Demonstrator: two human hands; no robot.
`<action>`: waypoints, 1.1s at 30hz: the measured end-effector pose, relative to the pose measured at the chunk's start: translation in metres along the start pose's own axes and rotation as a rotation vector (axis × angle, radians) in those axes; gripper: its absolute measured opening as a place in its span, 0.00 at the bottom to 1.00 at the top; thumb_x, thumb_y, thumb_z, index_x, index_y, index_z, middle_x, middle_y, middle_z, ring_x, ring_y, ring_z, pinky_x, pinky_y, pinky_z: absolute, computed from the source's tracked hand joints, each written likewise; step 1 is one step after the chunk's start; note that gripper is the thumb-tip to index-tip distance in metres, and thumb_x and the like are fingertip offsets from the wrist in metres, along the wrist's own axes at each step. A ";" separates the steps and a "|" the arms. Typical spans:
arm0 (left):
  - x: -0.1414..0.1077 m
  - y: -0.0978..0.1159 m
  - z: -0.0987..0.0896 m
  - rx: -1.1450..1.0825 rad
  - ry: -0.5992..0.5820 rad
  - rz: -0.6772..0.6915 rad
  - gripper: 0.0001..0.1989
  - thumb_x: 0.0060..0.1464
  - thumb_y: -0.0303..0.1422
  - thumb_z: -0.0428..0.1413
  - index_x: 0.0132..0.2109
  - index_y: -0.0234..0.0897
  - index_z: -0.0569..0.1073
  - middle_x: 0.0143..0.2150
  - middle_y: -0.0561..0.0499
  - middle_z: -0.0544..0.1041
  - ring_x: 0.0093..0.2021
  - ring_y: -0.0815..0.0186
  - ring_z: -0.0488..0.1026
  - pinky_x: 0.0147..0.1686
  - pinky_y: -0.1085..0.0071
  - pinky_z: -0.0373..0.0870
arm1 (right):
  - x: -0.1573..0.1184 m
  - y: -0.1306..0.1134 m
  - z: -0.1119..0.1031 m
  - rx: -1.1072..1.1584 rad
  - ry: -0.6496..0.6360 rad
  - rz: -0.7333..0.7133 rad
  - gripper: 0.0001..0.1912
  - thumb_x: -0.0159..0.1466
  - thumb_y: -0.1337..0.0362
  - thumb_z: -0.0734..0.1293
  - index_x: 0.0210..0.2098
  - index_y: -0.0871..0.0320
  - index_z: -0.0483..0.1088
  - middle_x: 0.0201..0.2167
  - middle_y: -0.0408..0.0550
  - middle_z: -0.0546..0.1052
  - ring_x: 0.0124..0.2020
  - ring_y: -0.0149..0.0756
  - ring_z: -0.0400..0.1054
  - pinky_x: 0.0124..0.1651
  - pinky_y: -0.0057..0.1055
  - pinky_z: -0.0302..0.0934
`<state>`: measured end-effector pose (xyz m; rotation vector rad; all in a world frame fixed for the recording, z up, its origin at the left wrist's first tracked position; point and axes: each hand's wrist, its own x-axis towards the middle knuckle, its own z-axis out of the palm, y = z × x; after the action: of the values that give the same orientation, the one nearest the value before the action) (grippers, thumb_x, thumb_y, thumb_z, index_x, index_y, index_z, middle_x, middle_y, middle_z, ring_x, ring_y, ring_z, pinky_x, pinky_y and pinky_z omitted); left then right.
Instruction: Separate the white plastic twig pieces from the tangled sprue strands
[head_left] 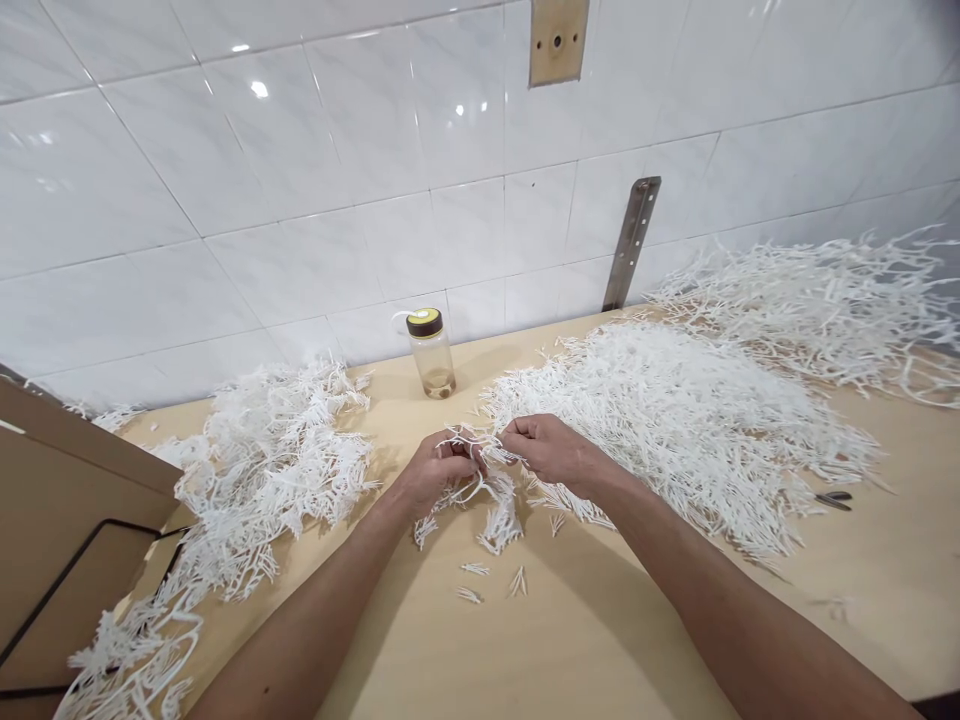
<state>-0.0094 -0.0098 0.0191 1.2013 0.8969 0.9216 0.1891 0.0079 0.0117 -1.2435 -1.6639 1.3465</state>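
Observation:
In the middle of the table my left hand is closed around a white branching plastic sprig, whose tufted ends hang down below the fingers. My right hand pinches at the sprig's upper right side, fingertips together; the small piece between them is partly hidden. Right beside my right hand lies a large heap of loose white sprigs. A few short white pieces are scattered on the table in front of my hands. To the left spreads another pile of tufted white sprigs.
A clear bottle with a yellow and black lid stands behind my hands. Scissor-like handles poke out at the heap's right edge. Long white stems lie at the back right. A cardboard box borders the left; a metal bracket leans on the tiled wall.

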 end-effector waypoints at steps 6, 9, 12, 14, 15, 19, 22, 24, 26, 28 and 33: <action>0.001 0.000 -0.003 -0.065 -0.017 -0.012 0.16 0.50 0.43 0.62 0.29 0.33 0.74 0.27 0.47 0.75 0.29 0.65 0.73 0.33 0.69 0.68 | -0.002 -0.004 0.002 -0.025 0.022 -0.044 0.15 0.62 0.54 0.64 0.26 0.59 0.69 0.24 0.44 0.72 0.17 0.23 0.49 0.18 0.25 0.42; 0.002 -0.001 -0.003 -0.030 0.030 -0.044 0.18 0.49 0.45 0.64 0.28 0.33 0.72 0.24 0.49 0.74 0.25 0.68 0.70 0.27 0.72 0.65 | -0.002 -0.004 0.002 0.035 0.035 -0.026 0.16 0.63 0.51 0.65 0.31 0.59 0.70 0.27 0.45 0.75 0.16 0.23 0.51 0.17 0.24 0.46; 0.001 -0.001 -0.003 -0.013 0.038 -0.070 0.17 0.47 0.43 0.66 0.34 0.33 0.74 0.24 0.49 0.75 0.23 0.68 0.70 0.25 0.73 0.64 | -0.001 -0.004 0.003 0.058 0.082 -0.045 0.17 0.63 0.49 0.65 0.33 0.59 0.71 0.26 0.44 0.74 0.16 0.23 0.51 0.18 0.24 0.47; 0.001 0.000 -0.003 -0.009 0.020 -0.070 0.18 0.46 0.42 0.66 0.37 0.32 0.76 0.25 0.49 0.75 0.23 0.68 0.70 0.24 0.73 0.64 | -0.001 -0.005 0.005 0.032 0.130 -0.075 0.18 0.63 0.49 0.65 0.32 0.59 0.71 0.23 0.42 0.72 0.16 0.23 0.51 0.18 0.24 0.48; 0.000 0.000 -0.003 -0.004 0.012 -0.064 0.18 0.46 0.42 0.66 0.37 0.32 0.77 0.25 0.48 0.75 0.24 0.68 0.70 0.24 0.73 0.64 | -0.002 -0.007 0.006 0.011 0.145 -0.092 0.18 0.62 0.49 0.65 0.31 0.59 0.70 0.22 0.42 0.71 0.16 0.23 0.52 0.19 0.23 0.48; 0.001 0.000 -0.003 0.058 0.053 -0.027 0.17 0.47 0.44 0.65 0.31 0.32 0.76 0.23 0.48 0.74 0.23 0.68 0.69 0.24 0.72 0.64 | -0.007 -0.013 0.014 -0.041 0.123 -0.132 0.16 0.62 0.51 0.65 0.30 0.59 0.70 0.21 0.40 0.71 0.17 0.24 0.55 0.20 0.24 0.52; 0.004 0.001 -0.005 0.153 0.171 0.042 0.19 0.46 0.45 0.65 0.24 0.33 0.73 0.21 0.50 0.72 0.22 0.69 0.67 0.24 0.72 0.63 | -0.011 -0.020 0.014 -0.020 0.120 -0.112 0.17 0.63 0.50 0.64 0.32 0.59 0.70 0.19 0.40 0.70 0.15 0.24 0.57 0.19 0.25 0.54; 0.006 0.001 -0.007 0.153 0.312 0.107 0.20 0.46 0.45 0.65 0.21 0.34 0.72 0.19 0.52 0.70 0.20 0.71 0.64 0.23 0.73 0.61 | -0.016 -0.027 0.012 -0.032 0.128 -0.109 0.18 0.65 0.49 0.63 0.32 0.59 0.69 0.19 0.40 0.70 0.14 0.24 0.57 0.18 0.24 0.55; 0.009 0.001 -0.011 0.093 0.460 0.144 0.20 0.46 0.45 0.65 0.20 0.35 0.70 0.19 0.54 0.68 0.18 0.74 0.60 0.21 0.73 0.58 | -0.026 -0.036 0.012 -0.056 0.036 -0.120 0.18 0.66 0.50 0.62 0.31 0.59 0.69 0.23 0.43 0.74 0.16 0.24 0.60 0.18 0.23 0.56; 0.011 0.000 -0.015 0.032 0.555 0.143 0.20 0.45 0.45 0.66 0.20 0.35 0.69 0.18 0.56 0.67 0.17 0.75 0.58 0.20 0.74 0.56 | -0.040 -0.041 0.020 -0.017 -0.331 -0.116 0.14 0.65 0.53 0.65 0.34 0.58 0.71 0.30 0.46 0.78 0.22 0.27 0.67 0.19 0.21 0.60; 0.015 -0.005 -0.020 -0.079 0.578 0.154 0.17 0.43 0.41 0.67 0.23 0.35 0.70 0.20 0.55 0.69 0.20 0.74 0.62 0.21 0.75 0.58 | -0.079 -0.022 0.083 0.132 -0.978 -0.002 0.09 0.61 0.62 0.68 0.41 0.56 0.74 0.30 0.44 0.77 0.24 0.27 0.72 0.29 0.22 0.67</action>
<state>-0.0224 0.0104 0.0098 0.9551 1.2186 1.4566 0.1345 -0.0951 0.0170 -0.4819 -2.1110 2.2198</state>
